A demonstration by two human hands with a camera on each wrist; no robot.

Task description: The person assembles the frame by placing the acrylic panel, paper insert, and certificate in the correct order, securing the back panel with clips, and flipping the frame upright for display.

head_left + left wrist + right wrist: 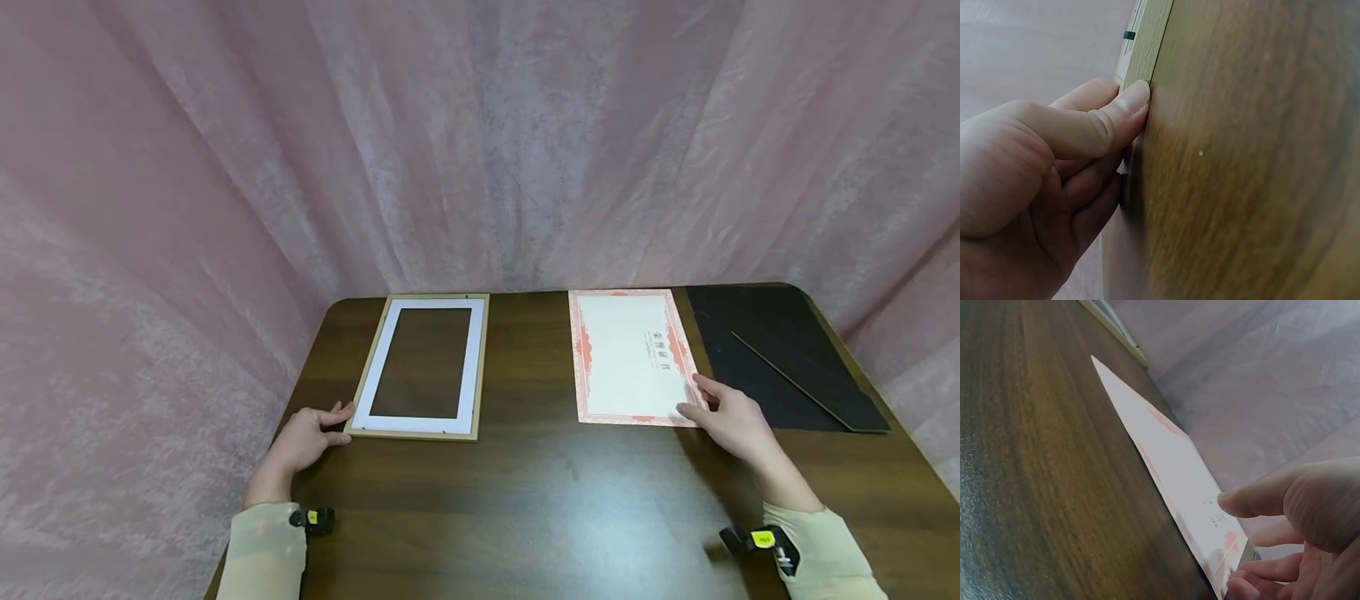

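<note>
Both of my hands sit at near corners of flat things on the dark wooden table [525, 500]. My left hand [303, 440] is at the near left corner of the picture frame [424, 367], fingers curled in; the left wrist view shows my thumb [1110, 119] pressed against the frame's wooden edge [1147, 50] with the other fingers tucked below, so I take it as a light pinch on that corner. The frame lies flat, its far edge close to the table's back edge by the pink curtain [480, 142]. My right hand [731, 421] is spread and relaxed, fingertips resting on the near right corner of the certificate [630, 358]. In the right wrist view that corner [1222, 550] seems slightly raised off the wood near my fingers, though the angle is too steep to be sure. The certificate's right edge runs just beside a black backing board [780, 354], which lies toward the table's right rim. Between frame and certificate runs a bare strip of wood, and a wide open stretch of tabletop lies between my forearms.
</note>
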